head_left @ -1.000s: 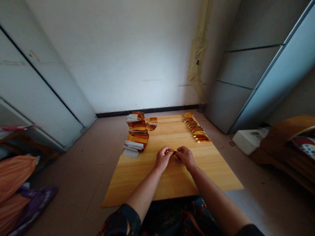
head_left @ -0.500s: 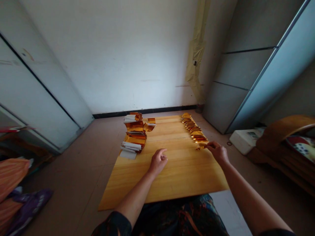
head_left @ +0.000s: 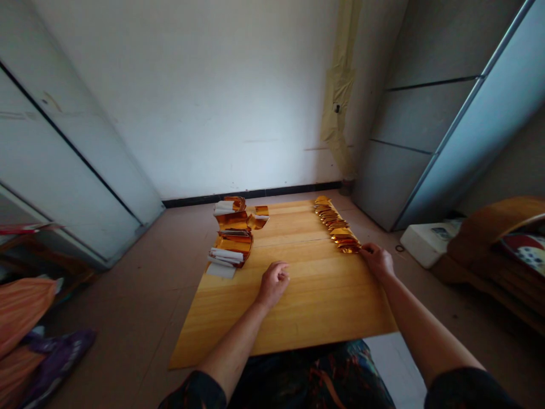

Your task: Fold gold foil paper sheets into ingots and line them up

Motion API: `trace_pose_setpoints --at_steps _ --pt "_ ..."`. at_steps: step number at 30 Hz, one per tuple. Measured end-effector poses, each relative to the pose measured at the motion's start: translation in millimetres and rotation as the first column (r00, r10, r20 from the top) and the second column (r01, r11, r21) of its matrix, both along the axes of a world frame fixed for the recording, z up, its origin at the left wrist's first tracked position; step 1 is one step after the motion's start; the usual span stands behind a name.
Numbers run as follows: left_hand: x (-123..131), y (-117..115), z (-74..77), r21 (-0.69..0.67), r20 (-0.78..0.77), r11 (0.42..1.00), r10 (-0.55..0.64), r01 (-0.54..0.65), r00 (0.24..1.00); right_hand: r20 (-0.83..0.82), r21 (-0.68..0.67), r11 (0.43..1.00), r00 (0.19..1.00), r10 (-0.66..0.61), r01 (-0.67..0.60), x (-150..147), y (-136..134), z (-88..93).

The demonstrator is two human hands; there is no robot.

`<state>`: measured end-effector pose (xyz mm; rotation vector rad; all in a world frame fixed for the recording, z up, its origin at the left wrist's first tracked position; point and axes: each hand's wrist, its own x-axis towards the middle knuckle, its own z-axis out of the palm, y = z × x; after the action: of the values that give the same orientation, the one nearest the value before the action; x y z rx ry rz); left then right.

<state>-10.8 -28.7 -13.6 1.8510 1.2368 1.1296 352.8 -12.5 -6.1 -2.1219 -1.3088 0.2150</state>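
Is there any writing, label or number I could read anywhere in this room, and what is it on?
No text here can be read.
White box: a small dark panel on top, too blurred to read.
Foil stack: gold and white sheets, no print shows.
Folded gold row: no print shows.

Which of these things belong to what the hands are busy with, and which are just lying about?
In the work: right hand at the near end of the row of folded gold pieces; left hand, curled, on the wooden board; stack of gold and white paper.
Lying about: white device on the floor; orange and purple bags; wooden furniture; yellowish cloth in the corner.
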Motion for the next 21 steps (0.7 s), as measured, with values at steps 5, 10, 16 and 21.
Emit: trace_pose_setpoints --at_steps 5,10,16,21 --pt "0.8 -2.0 1.5 -0.011 0.000 1.000 -0.010 0.010 1.000 0.064 -0.063 0.997 0.997 -0.050 0.054 -1.5 3.0 6.5" --pt "1.0 -3.8 4.7 -0.022 0.000 1.000 -0.013 0.013 1.000 0.105 -0.057 0.997 0.993 -0.046 0.052 -3.4 6.7 4.9" --pt "0.8 -3.8 3.0 -0.015 0.013 1.000 -0.023 0.023 1.000 0.159 0.018 0.999 0.987 -0.040 0.037 -3.6 3.1 0.1" --pt "2.1 -2.7 0.5 -0.018 0.024 1.000 -0.012 0.013 1.000 0.177 0.071 0.995 0.980 -0.086 0.074 -7.0 -7.8 3.8"
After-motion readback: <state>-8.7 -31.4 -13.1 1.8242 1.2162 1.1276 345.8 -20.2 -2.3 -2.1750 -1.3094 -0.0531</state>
